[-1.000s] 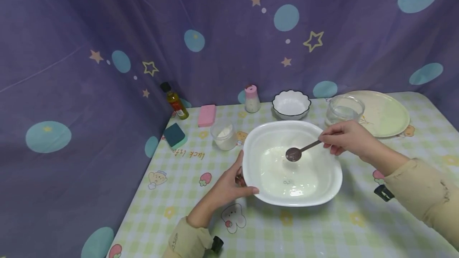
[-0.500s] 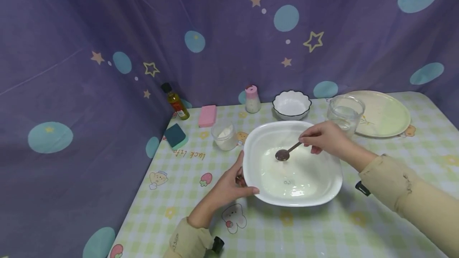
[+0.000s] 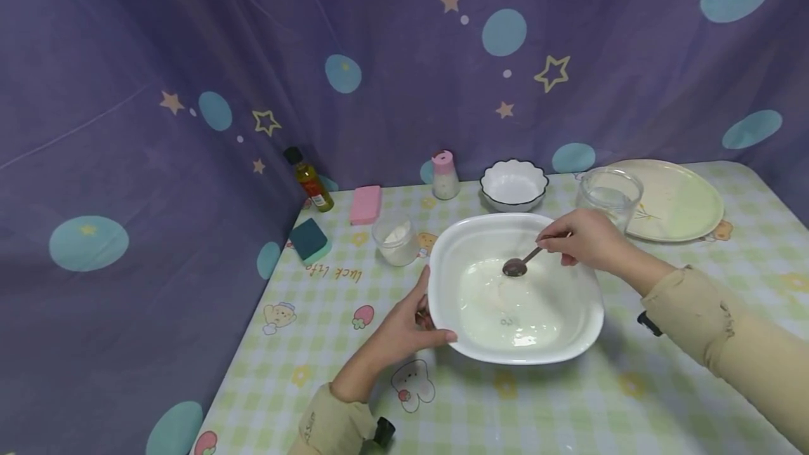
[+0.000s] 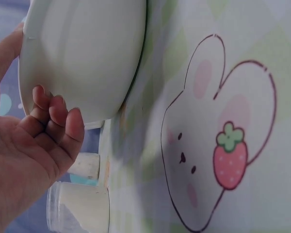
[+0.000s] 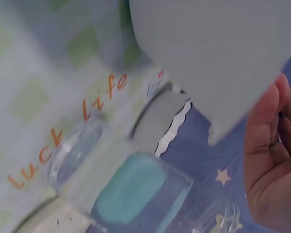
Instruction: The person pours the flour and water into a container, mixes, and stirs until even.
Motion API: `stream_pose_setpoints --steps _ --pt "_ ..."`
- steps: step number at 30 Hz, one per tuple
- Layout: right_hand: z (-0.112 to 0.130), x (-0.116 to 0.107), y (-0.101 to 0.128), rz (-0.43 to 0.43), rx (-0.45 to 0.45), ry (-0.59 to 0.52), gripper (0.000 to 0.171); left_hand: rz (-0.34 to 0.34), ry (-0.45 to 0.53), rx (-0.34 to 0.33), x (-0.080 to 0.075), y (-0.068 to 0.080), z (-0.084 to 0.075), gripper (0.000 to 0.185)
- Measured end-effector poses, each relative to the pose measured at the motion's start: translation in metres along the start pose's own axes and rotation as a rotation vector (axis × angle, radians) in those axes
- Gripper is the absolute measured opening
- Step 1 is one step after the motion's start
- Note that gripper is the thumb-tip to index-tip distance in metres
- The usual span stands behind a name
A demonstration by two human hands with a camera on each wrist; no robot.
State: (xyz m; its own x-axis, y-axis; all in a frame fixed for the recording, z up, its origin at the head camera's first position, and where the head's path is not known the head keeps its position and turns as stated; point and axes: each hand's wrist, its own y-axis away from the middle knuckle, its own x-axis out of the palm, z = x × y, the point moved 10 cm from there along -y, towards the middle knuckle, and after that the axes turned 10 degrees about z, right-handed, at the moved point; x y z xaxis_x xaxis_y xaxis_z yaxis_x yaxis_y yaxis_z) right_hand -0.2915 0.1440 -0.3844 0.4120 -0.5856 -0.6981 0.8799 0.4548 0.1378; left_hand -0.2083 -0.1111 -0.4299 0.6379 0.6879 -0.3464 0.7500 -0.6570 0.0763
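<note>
A white basin (image 3: pixel 442 258) with clear, shiny liquid in it stands on the table in front of me. At its left side my left hand (image 3: pixel 398 332) holds the rim, thumb over the front-left edge; the left wrist view shows curled fingers (image 4: pixel 58 116) beside the outer wall. My right hand (image 3: pixel 584 239) pinches the handle of a small dark spoon (image 3: pixel 515 267) between thumb and fingers. The spoon's bowl hangs over the inside of the basin, tilted down to the left. In the right wrist view the basin wall hides the spoon from sight.
Behind the basin are a scalloped bowl (image 3: pixel 515 187), a glass bowl (image 3: pixel 609 192), a plate (image 3: pixel 682 202) and a pink-topped shaker (image 3: pixel 445 175). Further left are a cup of white powder (image 3: pixel 396 241), a pink block (image 3: pixel 366 204), a sponge (image 3: pixel 309 240) and an oil bottle (image 3: pixel 310 181).
My right hand has carried the spoon left over the basin, then a little back to the right. The left hand and the basin have stayed in place.
</note>
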Motion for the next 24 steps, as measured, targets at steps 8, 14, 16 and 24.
stream_pose_setpoints --steps 8,14,16,24 --pt "-0.005 -0.006 0.013 0.123 0.045 -0.007 0.018 -0.009 -0.007 -0.011 -0.001 -0.002 0.013 0.112" --pt "-0.005 0.006 0.018 0.234 0.008 -0.089 0.015 -0.003 -0.002 0.005 0.0 -0.003 0.012 0.112" --pt "-0.003 0.013 0.019 0.265 -0.012 -0.115 0.015 -0.004 -0.002 0.002 -0.001 -0.003 0.013 0.112" --pt "0.007 0.036 0.011 0.282 -0.07 -0.179 0.015 -0.009 -0.023 -0.013 -0.001 -0.002 0.013 0.112"
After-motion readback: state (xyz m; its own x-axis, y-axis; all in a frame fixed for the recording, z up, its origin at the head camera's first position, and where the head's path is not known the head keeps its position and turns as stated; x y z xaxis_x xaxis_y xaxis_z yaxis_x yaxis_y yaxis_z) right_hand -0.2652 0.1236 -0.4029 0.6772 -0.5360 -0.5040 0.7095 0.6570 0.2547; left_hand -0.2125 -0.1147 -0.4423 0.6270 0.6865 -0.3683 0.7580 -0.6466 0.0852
